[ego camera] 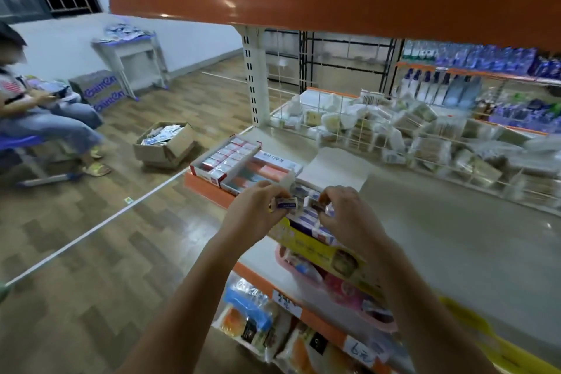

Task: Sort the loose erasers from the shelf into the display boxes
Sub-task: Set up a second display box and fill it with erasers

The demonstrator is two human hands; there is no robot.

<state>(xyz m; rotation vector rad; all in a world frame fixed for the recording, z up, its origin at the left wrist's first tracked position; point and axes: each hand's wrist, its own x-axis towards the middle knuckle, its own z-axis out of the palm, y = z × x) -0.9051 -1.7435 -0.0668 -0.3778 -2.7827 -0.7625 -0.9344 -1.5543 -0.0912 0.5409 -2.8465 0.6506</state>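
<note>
Erasers [286, 205] in both hands' fingers

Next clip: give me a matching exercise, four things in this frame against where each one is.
Things:
1. eraser
2. cardboard box
3. red display box
4. right hand

Places:
A. on the wooden floor
B. far left end of the shelf
C. over the yellow display box
D. pinched in the left hand

Pairs: 1-D, 2-A, 3-B, 4-C

A handwritten price tag [362, 351] on the lower shelf's orange edge [321, 328] is showing "6元". Left of it, another tag [285, 302] is reading "2元". Other print is blurring beyond reading.
</note>
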